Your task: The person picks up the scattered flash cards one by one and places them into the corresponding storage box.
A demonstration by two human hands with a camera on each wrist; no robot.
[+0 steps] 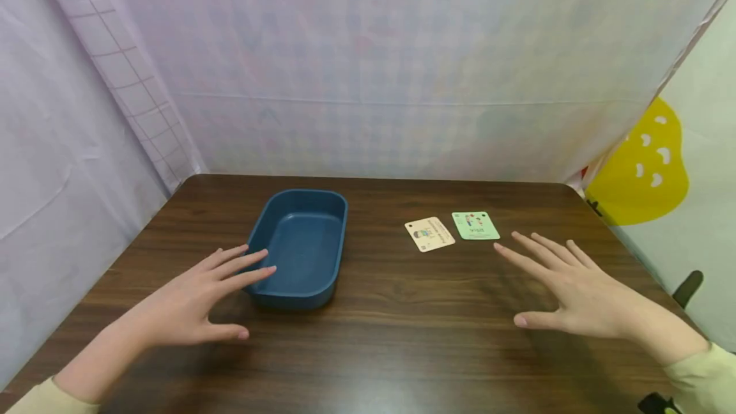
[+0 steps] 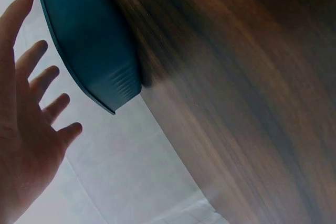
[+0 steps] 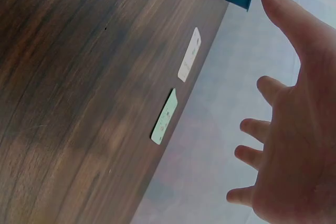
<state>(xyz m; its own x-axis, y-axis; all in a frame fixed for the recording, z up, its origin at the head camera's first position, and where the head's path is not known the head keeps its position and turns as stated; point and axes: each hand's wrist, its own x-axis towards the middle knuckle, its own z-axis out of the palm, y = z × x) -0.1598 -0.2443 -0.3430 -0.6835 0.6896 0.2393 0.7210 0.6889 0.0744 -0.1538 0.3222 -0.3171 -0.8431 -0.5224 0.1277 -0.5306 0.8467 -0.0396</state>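
Observation:
My left hand (image 1: 198,299) hovers at the near left corner of a deep blue plastic bin (image 1: 301,251), fingers spread, holding nothing. In the left wrist view the bin's outer wall (image 2: 92,35) stands beyond the fingertips. Nothing is inside the bin. Over the right part of the table my right hand (image 1: 581,292) is held with spread fingers, also holding nothing. Just past its index fingertip lies a green printed card (image 1: 476,225). A cream printed card (image 1: 430,234) lies left of the green one, tilted. The right wrist view shows both cards flat on the wood.
The dark wood-grain table (image 1: 397,344) extends under both hands. Pale curtains (image 1: 368,69) hang behind its far edge and on the left. At the right, a white cloth carries a yellow print (image 1: 644,165). A small black object (image 1: 658,403) shows near the right sleeve.

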